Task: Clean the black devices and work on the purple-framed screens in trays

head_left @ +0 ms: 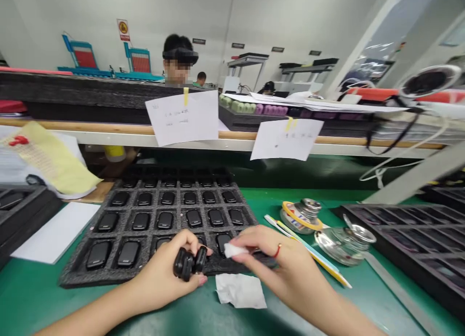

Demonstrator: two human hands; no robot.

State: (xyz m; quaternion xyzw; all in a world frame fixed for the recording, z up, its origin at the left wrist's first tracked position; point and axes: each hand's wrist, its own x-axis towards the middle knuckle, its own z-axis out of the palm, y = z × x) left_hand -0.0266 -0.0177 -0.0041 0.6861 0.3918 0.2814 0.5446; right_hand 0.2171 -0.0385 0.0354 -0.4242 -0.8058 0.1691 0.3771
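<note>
Several small black devices with rounded edges are gripped together in my left hand, just over the front edge of a grey foam tray. Similar black devices lie in the tray's compartments, one in each that I can see well. My right hand pinches a small folded white wipe between thumb and fingers, near the tray's front right part. Below it, on the green mat, lies a crumpled white cloth or tissue. My hands partly hide the front row.
Glass bottles with metal tops, a tape roll and toothbrush-like sticks lie to the right. Another foam tray stands far right, white sheets at left. A shelf with paper notes runs across; a person is behind it.
</note>
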